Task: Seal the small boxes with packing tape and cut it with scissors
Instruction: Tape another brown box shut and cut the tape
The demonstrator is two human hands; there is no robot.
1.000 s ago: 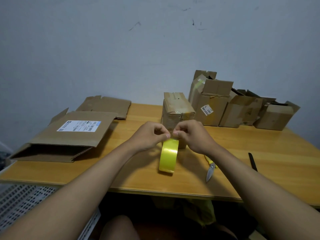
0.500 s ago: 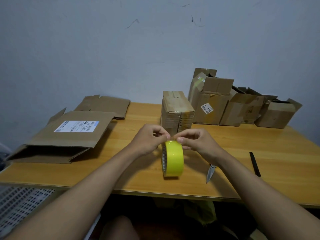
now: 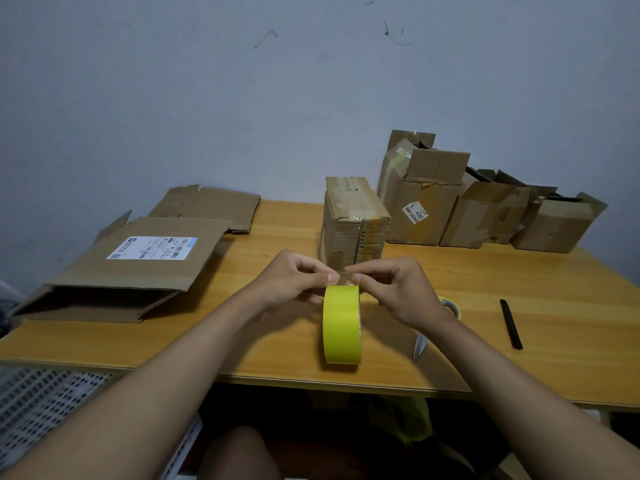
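Left hand [image 3: 294, 282] pinches the top of the yellow tape roll [image 3: 341, 323], upright on edge at the table's [image 3: 519, 341] near side; right hand [image 3: 398, 289] pinches there too. Scissors [image 3: 420, 346] lie just right, partly hidden.

The tape roll [image 3: 342, 323] stands on edge near the front of the table [image 3: 554, 323], with both hands [image 3: 294, 282] [image 3: 398, 289] at its top. Behind it stands a small box [image 3: 353, 220]. To that box's right, a row of open boxes [image 3: 485, 213] runs along the wall. Left on the table lies a flattened carton [image 3: 138, 268], another flat cardboard piece [image 3: 214, 206] behind it. Scissors [image 3: 436, 323] lie right of the roll, partly under the right wrist; further right lies a slim stick [image 3: 510, 323].
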